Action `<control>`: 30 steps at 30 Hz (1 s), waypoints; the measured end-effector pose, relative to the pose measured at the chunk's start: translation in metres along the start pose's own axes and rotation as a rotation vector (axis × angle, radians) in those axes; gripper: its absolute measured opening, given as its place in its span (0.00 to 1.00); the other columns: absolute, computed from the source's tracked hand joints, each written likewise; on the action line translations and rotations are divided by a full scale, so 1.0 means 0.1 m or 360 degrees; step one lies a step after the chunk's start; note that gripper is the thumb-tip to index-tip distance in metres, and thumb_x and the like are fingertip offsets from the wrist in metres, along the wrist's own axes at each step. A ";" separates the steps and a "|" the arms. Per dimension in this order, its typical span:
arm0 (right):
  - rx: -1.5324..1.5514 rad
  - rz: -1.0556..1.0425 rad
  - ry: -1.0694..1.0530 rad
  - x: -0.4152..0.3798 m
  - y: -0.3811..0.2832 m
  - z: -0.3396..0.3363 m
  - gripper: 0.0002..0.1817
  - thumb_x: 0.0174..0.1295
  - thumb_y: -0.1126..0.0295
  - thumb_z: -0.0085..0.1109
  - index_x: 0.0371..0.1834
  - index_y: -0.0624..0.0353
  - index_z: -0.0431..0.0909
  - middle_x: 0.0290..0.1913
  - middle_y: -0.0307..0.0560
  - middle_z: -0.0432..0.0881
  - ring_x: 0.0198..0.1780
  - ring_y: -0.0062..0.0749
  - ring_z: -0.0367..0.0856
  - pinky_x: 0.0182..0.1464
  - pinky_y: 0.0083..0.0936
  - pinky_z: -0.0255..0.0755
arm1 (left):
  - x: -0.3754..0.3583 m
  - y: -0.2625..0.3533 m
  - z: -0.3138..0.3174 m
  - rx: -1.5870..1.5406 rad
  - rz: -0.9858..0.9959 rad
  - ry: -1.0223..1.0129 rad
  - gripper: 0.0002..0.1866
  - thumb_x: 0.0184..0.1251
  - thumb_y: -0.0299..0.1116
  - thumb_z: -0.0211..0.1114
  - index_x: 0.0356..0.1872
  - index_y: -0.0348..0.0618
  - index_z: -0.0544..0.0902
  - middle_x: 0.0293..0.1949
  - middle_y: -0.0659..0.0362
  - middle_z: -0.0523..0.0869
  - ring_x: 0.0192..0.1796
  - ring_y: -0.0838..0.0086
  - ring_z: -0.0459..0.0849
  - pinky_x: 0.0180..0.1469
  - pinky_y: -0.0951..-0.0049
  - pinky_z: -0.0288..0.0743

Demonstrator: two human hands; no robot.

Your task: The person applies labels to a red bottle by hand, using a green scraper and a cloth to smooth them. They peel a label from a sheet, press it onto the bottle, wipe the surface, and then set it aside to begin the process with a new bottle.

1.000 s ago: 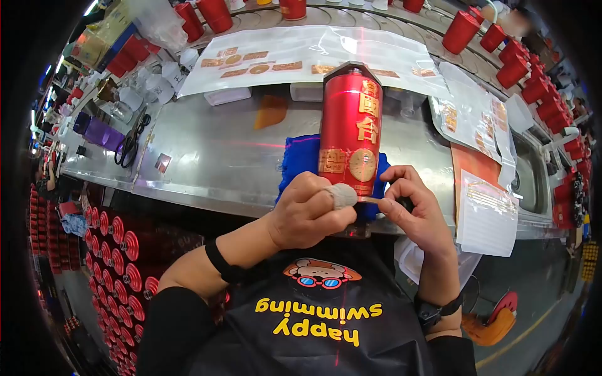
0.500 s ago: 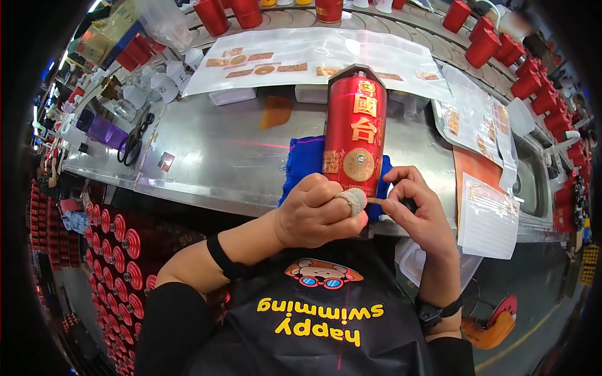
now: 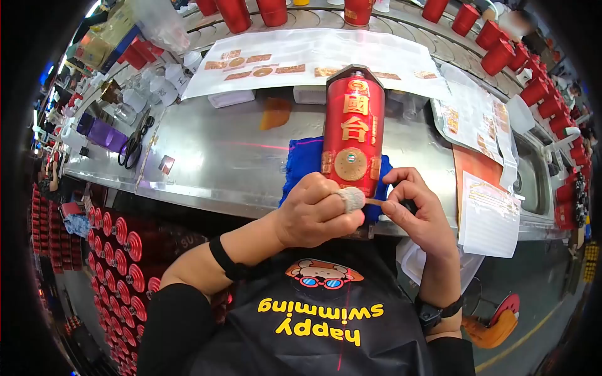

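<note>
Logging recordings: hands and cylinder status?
Left hand curled at near end of red cylinder; right hand pinching thin strip. Cylinder over blue cloth. No obstruction visible.

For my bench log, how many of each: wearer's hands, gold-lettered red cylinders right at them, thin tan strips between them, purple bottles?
Left hand and right hand: 2
Gold-lettered red cylinder: 1
Thin tan strip: 1
Purple bottle: 1
Total: 5

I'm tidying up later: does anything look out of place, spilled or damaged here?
A small reddish square lies alone on the steel bench, away from the label sheet, so it looks stray. The amber patch farther back may be a stain or thin piece; I can't tell. No clear damage shows on the red 國台 container.
</note>
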State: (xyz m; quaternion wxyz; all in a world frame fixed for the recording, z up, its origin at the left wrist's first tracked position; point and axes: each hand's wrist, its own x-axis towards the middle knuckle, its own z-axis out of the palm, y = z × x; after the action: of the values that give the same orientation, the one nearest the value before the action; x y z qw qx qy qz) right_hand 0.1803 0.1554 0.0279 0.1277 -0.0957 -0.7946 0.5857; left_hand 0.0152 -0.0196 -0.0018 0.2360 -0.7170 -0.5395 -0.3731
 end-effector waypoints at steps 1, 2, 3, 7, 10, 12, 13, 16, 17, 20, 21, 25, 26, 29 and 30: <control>0.0023 0.0022 0.0000 0.00 -0.02 0.00 0.09 0.62 0.68 0.67 0.31 0.60 0.77 0.52 0.45 0.72 0.53 0.28 0.71 0.52 0.23 0.66 | -0.06 -0.01 0.01 -0.0006 -0.0032 0.0027 0.13 0.50 0.35 0.70 0.38 0.54 0.81 0.40 0.68 0.81 0.42 0.71 0.76 0.40 0.70 0.74; 0.0045 0.0044 -0.0001 -0.01 -0.03 -0.01 0.09 0.62 0.68 0.67 0.31 0.60 0.77 0.52 0.45 0.72 0.53 0.29 0.71 0.52 0.23 0.66 | -0.11 -0.02 0.03 -0.0011 -0.0066 0.0055 0.13 0.50 0.35 0.70 0.38 0.54 0.81 0.40 0.68 0.81 0.42 0.71 0.76 0.40 0.70 0.74; 0.0039 0.0053 -0.0001 -0.01 -0.02 -0.01 0.09 0.62 0.68 0.67 0.31 0.60 0.77 0.52 0.45 0.72 0.53 0.28 0.71 0.52 0.23 0.66 | -0.14 -0.01 0.06 -0.0009 -0.0097 0.0092 0.12 0.50 0.35 0.70 0.38 0.54 0.81 0.40 0.68 0.81 0.42 0.71 0.76 0.40 0.70 0.74; -0.0016 0.0016 -0.0021 0.00 0.04 -0.02 0.09 0.63 0.68 0.67 0.32 0.60 0.77 0.52 0.45 0.72 0.53 0.28 0.71 0.51 0.23 0.66 | -0.07 0.03 0.06 -0.0001 -0.0064 0.0083 0.12 0.50 0.32 0.70 0.38 0.53 0.82 0.43 0.66 0.82 0.42 0.70 0.77 0.39 0.69 0.74; 0.0032 0.0038 -0.0010 0.00 0.01 0.00 0.09 0.63 0.68 0.67 0.32 0.60 0.77 0.51 0.45 0.72 0.53 0.28 0.71 0.52 0.23 0.66 | 0.01 0.01 0.01 -0.0007 0.0052 0.0002 0.13 0.49 0.30 0.70 0.39 0.52 0.82 0.44 0.64 0.82 0.43 0.68 0.77 0.40 0.69 0.75; 0.0060 0.0058 -0.0001 0.00 0.00 0.00 0.09 0.63 0.68 0.67 0.32 0.60 0.77 0.51 0.45 0.72 0.53 0.28 0.71 0.52 0.23 0.66 | -0.01 -0.01 0.02 -0.0019 0.0028 0.0021 0.14 0.48 0.30 0.70 0.39 0.52 0.82 0.44 0.64 0.82 0.43 0.68 0.77 0.40 0.68 0.75; 0.0053 0.0053 -0.0001 0.00 0.01 0.00 0.09 0.63 0.68 0.67 0.32 0.60 0.77 0.51 0.45 0.72 0.53 0.29 0.71 0.52 0.23 0.66 | -0.08 -0.01 0.03 -0.0028 -0.0029 0.0059 0.14 0.47 0.31 0.70 0.39 0.52 0.82 0.43 0.64 0.82 0.43 0.68 0.77 0.41 0.68 0.75; 0.0036 0.0054 -0.0009 0.00 0.02 -0.01 0.09 0.63 0.68 0.67 0.32 0.60 0.77 0.51 0.44 0.72 0.53 0.29 0.71 0.52 0.23 0.65 | -0.15 0.04 0.07 -0.0015 -0.0144 0.0132 0.14 0.46 0.32 0.70 0.38 0.52 0.82 0.43 0.64 0.82 0.43 0.68 0.77 0.41 0.68 0.75; 0.0032 0.0052 -0.0020 0.01 0.03 0.00 0.09 0.63 0.68 0.67 0.32 0.60 0.77 0.50 0.44 0.72 0.52 0.29 0.71 0.52 0.23 0.65 | -0.15 0.04 0.07 0.0005 -0.0175 0.0151 0.14 0.46 0.32 0.70 0.38 0.52 0.82 0.44 0.65 0.82 0.43 0.68 0.77 0.41 0.69 0.74; -0.0001 0.0018 -0.0030 0.03 0.04 0.00 0.09 0.63 0.68 0.67 0.32 0.60 0.77 0.51 0.44 0.72 0.52 0.28 0.70 0.50 0.23 0.65 | -0.03 0.04 -0.01 0.0010 -0.0024 0.0008 0.15 0.46 0.29 0.72 0.37 0.51 0.82 0.44 0.62 0.83 0.43 0.66 0.77 0.40 0.67 0.75; -0.0003 0.0009 -0.0027 0.04 0.04 0.00 0.09 0.63 0.68 0.67 0.32 0.60 0.77 0.50 0.44 0.72 0.52 0.28 0.70 0.50 0.23 0.66 | 0.00 0.04 -0.02 -0.0023 0.0016 -0.0038 0.15 0.45 0.27 0.73 0.37 0.50 0.82 0.44 0.61 0.83 0.43 0.65 0.77 0.40 0.67 0.75; 0.0008 0.0040 -0.0009 0.02 -0.01 0.01 0.10 0.63 0.68 0.67 0.32 0.60 0.77 0.50 0.44 0.72 0.52 0.28 0.70 0.50 0.23 0.66 | -0.06 0.01 0.01 0.0000 -0.0051 0.0029 0.14 0.47 0.32 0.70 0.38 0.54 0.82 0.41 0.66 0.81 0.42 0.70 0.77 0.41 0.70 0.74; 0.0011 0.0057 -0.0006 0.01 -0.02 0.01 0.10 0.63 0.68 0.67 0.32 0.60 0.77 0.50 0.44 0.72 0.52 0.28 0.70 0.50 0.23 0.65 | -0.10 0.01 0.03 -0.0014 -0.0117 0.0073 0.14 0.47 0.31 0.70 0.38 0.54 0.82 0.41 0.67 0.81 0.42 0.71 0.77 0.41 0.70 0.74; 0.0018 0.0037 -0.0013 0.01 0.01 0.00 0.09 0.63 0.68 0.67 0.32 0.60 0.77 0.50 0.44 0.72 0.52 0.28 0.70 0.50 0.23 0.65 | -0.15 0.06 0.06 -0.0025 -0.0226 0.0140 0.14 0.48 0.31 0.70 0.38 0.54 0.82 0.41 0.66 0.81 0.43 0.71 0.77 0.41 0.70 0.74; 0.0004 0.0020 -0.0021 0.02 0.03 0.01 0.09 0.63 0.68 0.67 0.32 0.60 0.77 0.51 0.44 0.72 0.52 0.28 0.70 0.49 0.22 0.65 | -0.12 0.06 0.04 -0.0013 -0.0193 0.0114 0.14 0.48 0.31 0.70 0.38 0.54 0.82 0.41 0.66 0.81 0.43 0.70 0.77 0.41 0.70 0.74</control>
State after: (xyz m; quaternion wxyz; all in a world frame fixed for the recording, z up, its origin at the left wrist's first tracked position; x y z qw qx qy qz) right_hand 0.1786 0.1561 0.0255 0.1191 -0.0967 -0.7941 0.5881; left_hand 0.0205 -0.0255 -0.0138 0.2292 -0.6701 -0.5715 -0.4145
